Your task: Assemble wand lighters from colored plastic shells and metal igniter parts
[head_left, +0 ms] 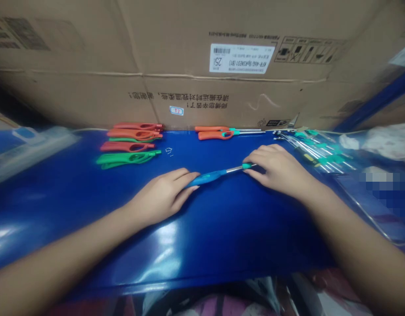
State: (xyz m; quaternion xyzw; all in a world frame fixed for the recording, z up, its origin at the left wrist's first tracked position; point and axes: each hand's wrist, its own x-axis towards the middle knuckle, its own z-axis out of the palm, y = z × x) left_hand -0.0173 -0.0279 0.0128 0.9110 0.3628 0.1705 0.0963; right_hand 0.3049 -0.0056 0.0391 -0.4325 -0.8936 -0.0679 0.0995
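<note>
My left hand (171, 193) is closed round the rear end of a blue plastic handle (209, 177). From the handle's front end runs a thin metal rod (234, 169) with a teal collar (246, 166) on it. My right hand (271, 164) pinches the rod at the teal collar, thumb below and fingers above. Handle and rod are in line, slightly tilted up to the right, over the blue table (202, 237). My right fingers hide the rod's far end. Nearest to my right hand lies a bunch of metal rods with teal parts (316, 151).
Several red and orange handles (131, 146) and green handles (126, 159) lie at the back left, beside small white slivers (169, 151). Two orange handles with rods (215, 135) lie against the cardboard wall (176, 52). A clear plastic bag (367, 206) is at right.
</note>
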